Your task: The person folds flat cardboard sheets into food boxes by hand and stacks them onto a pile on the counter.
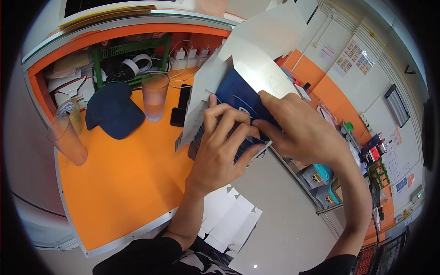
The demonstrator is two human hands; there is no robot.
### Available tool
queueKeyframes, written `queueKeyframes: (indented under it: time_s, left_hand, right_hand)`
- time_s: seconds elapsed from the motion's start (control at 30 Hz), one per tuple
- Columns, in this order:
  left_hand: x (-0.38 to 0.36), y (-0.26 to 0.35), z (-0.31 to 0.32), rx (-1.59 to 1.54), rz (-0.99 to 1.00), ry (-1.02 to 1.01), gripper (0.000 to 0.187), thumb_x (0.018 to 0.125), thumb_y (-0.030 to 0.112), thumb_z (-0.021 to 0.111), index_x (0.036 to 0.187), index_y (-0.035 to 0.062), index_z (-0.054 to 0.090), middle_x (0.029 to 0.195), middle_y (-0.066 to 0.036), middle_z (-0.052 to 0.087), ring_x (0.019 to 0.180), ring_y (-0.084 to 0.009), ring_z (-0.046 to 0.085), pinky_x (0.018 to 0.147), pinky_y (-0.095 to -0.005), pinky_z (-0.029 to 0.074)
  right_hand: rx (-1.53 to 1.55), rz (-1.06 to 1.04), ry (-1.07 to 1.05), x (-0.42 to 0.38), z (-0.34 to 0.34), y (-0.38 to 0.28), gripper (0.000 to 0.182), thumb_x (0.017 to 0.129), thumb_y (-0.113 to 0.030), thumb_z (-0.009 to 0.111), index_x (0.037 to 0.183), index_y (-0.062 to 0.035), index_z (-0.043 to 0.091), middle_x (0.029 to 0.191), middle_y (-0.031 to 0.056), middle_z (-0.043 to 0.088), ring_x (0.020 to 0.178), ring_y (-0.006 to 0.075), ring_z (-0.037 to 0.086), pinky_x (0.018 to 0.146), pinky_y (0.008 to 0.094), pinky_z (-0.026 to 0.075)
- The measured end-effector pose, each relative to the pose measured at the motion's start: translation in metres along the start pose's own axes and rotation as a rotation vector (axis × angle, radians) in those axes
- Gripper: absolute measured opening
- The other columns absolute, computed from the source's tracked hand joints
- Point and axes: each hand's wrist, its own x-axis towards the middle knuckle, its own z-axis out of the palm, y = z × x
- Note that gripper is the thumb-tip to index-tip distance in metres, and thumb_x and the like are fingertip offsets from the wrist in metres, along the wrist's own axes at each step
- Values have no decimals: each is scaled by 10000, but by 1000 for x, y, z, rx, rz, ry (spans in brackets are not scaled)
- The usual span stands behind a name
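Observation:
In front of me is a cardboard box [230, 91], dark blue with print on one side and white on the other, its large white flaps standing out at the top. My left hand [219, 149] grips its lower part, fingers bent over the blue panels and thumb along a lower edge. From the right, my right hand [302, 126] reaches onto the blue panel, its thumb and curled fingers closed at the cardboard. The two hands' fingertips nearly meet, and the pinched spot is partly hidden. Below, flat white die-cut cardboard sheets [229, 215] lie near my lap.
An orange table [123, 183] at left holds a dark blue cap [114, 110], a clear tumbler [154, 98], another tumbler [68, 140], a tape roll and phones. Behind are a green basket [133, 50] and plugged-in chargers [188, 55]. Shelving with bins [321, 176] runs along the right.

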Motion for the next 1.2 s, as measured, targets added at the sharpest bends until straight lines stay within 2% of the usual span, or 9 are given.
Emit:
queueKeyframes:
  time_s: [0.13, 0.23, 0.5, 0.7, 0.83, 0.97, 1.07, 1.17, 1.2]
  left_hand:
    - [0, 2, 1, -5, 5, 28, 230, 763, 149, 827, 902, 63, 665, 1034, -55, 552, 1145, -314, 474, 1173, -629, 259]
    - [-2, 2, 3, 52, 18, 24, 235, 756, 171, 831, 926, 93, 690, 1030, -44, 556, 1131, -295, 493, 1177, -617, 264]
    - [-6, 2, 7, 93, 58, 76, 230, 726, 196, 848, 917, 127, 740, 946, -26, 569, 1083, -252, 493, 1169, -607, 299]
    - [-8, 2, 12, 88, 83, 95, 218, 733, 200, 849, 915, 127, 754, 950, -51, 568, 1079, -270, 492, 1163, -609, 309]
    - [-7, 2, 11, 104, 87, 105, 226, 741, 198, 848, 918, 102, 747, 972, -101, 559, 1088, -314, 491, 1146, -601, 332]
    - [-6, 0, 11, 45, 71, 70, 236, 756, 191, 846, 942, 96, 736, 1038, -129, 560, 1113, -336, 491, 1124, -593, 355]
    - [-10, 4, 16, 45, 37, 127, 366, 760, 241, 858, 1055, 85, 707, 1168, -166, 559, 1178, -368, 481, 1114, -597, 355]
    - [-19, 3, 26, 113, 37, 150, 735, 708, 353, 912, 1286, 61, 565, 1399, -252, 452, 1320, -447, 390, 1103, -614, 312]
    - [-24, 0, 35, 109, 50, 134, 735, 708, 353, 912, 1286, 61, 565, 1399, -252, 452, 1320, -447, 390, 1103, -614, 312]
  right_hand:
    - [25, -58, -46, 9, -9, 11, 418, 939, -248, 704, 1207, 46, 575, 865, 189, 650, 775, 318, 633, 731, 415, 493]
    - [532, 76, 144, 26, -3, 7, 443, 940, -307, 677, 1163, 74, 631, 800, 257, 678, 708, 360, 680, 658, 408, 525]
    - [122, -65, 228, 49, 8, -11, 305, 906, -141, 642, 799, 144, 625, 647, 290, 607, 606, 433, 639, 576, 448, 508]
    - [-19, 22, 78, 51, 8, -15, 288, 895, -191, 691, 848, 81, 609, 808, 255, 617, 744, 438, 574, 689, 467, 465]
    - [18, -84, 97, 57, 14, -10, 309, 890, -146, 648, 757, 133, 629, 665, 293, 615, 625, 442, 647, 570, 451, 518]
    - [206, -67, 19, 56, 10, -4, 355, 957, -226, 591, 818, 98, 629, 729, 287, 635, 674, 443, 643, 620, 455, 509]
    - [291, -22, -30, 50, 9, 0, 373, 1011, -251, 521, 841, 67, 617, 734, 272, 636, 700, 449, 628, 670, 470, 493]
    - [359, -75, 43, 48, 16, 0, 389, 1032, -237, 457, 820, 62, 587, 729, 275, 632, 691, 464, 616, 677, 484, 488]
    - [369, -66, 59, 49, 16, 1, 389, 1032, -237, 457, 820, 62, 587, 729, 275, 632, 691, 464, 616, 677, 484, 488]
